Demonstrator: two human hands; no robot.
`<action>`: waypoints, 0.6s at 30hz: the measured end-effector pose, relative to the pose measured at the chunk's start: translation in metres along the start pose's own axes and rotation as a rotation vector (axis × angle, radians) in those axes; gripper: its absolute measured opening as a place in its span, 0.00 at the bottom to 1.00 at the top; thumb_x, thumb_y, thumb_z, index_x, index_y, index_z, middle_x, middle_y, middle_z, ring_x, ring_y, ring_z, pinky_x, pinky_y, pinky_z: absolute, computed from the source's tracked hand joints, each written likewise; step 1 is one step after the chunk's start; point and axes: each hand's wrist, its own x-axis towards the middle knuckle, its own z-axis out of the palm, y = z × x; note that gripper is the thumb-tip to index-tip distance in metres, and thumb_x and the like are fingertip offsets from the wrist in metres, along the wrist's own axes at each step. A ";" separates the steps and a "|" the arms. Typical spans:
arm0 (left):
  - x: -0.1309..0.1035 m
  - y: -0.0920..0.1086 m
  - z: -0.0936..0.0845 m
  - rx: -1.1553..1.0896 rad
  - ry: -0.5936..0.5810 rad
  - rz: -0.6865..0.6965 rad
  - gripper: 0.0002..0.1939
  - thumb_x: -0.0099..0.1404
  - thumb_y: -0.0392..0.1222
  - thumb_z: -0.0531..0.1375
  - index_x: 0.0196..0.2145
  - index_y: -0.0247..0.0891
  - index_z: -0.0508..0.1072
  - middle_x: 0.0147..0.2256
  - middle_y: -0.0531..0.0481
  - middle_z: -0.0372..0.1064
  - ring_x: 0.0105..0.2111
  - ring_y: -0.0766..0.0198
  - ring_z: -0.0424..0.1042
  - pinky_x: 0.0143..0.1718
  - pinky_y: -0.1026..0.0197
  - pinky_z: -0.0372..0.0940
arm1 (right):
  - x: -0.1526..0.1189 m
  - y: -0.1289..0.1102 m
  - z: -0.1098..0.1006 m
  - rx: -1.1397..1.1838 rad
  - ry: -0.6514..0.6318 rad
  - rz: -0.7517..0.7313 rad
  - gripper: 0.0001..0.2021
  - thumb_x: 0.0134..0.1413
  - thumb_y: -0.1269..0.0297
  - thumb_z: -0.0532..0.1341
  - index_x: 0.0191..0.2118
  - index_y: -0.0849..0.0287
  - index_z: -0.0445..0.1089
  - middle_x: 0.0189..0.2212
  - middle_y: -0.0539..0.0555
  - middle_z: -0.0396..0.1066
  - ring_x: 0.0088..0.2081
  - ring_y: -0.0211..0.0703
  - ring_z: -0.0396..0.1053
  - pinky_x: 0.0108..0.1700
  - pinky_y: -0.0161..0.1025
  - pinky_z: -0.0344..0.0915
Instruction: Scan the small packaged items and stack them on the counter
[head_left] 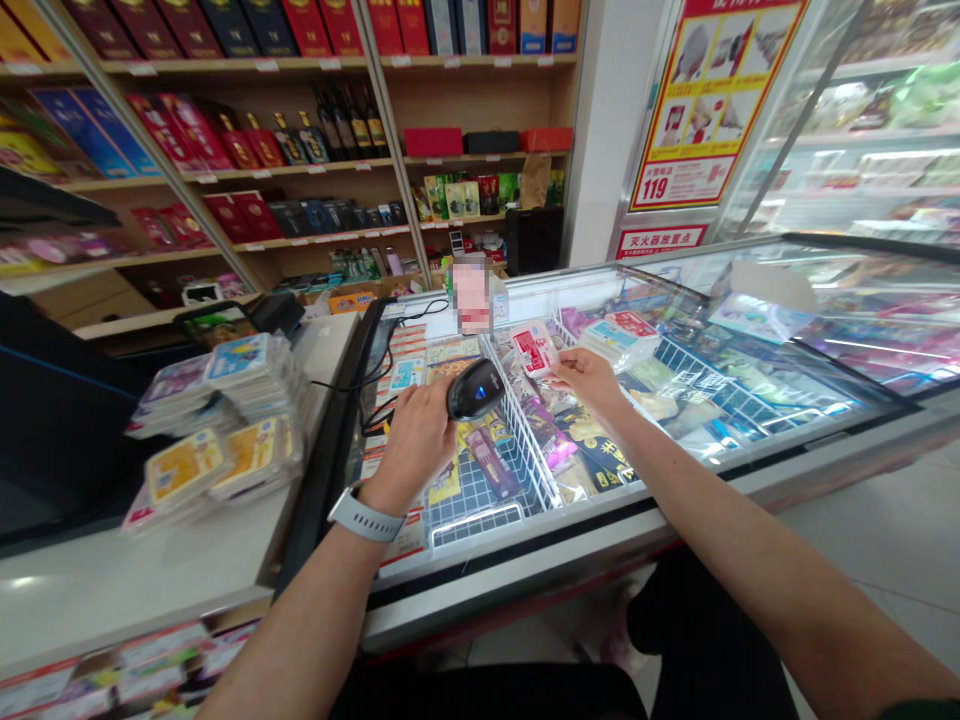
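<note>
My left hand [418,440], with a grey watch on its wrist, is wrapped round a black barcode scanner [476,390] that shows a small blue light. A cable trails behind it over the freezer glass. Between the fingers of my right hand [589,378] is a small flat pack [534,350] with a red and white label, held by its right edge to the right of the scanner. Just beyond that hand, a stack of similar packs [622,338] rests on the freezer top. Both hands are above the chest freezer [510,580].
Stacked flat packs [251,440] with yellow, blue and purple labels stand on the counter [172,565] at left. Wire baskets [517,440] with packaged goods show inside the freezer. Shelves [300,165] of boxes and bottles line the back. A white box [765,310] sits farther right.
</note>
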 end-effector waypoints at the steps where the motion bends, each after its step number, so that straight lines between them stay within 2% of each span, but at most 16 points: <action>1: 0.000 0.000 0.000 -0.002 0.001 -0.003 0.28 0.63 0.29 0.54 0.61 0.32 0.65 0.53 0.36 0.75 0.54 0.47 0.74 0.63 0.43 0.62 | 0.000 0.000 0.000 0.001 0.002 0.002 0.12 0.48 0.63 0.72 0.36 0.58 0.71 0.29 0.51 0.79 0.33 0.44 0.80 0.39 0.41 0.79; 18: -0.002 0.001 0.003 -0.031 -0.024 -0.009 0.31 0.65 0.30 0.53 0.66 0.37 0.61 0.62 0.39 0.70 0.60 0.49 0.70 0.67 0.41 0.55 | -0.001 -0.003 0.000 -0.006 -0.010 0.015 0.11 0.48 0.64 0.72 0.36 0.58 0.72 0.30 0.51 0.79 0.34 0.44 0.81 0.40 0.41 0.80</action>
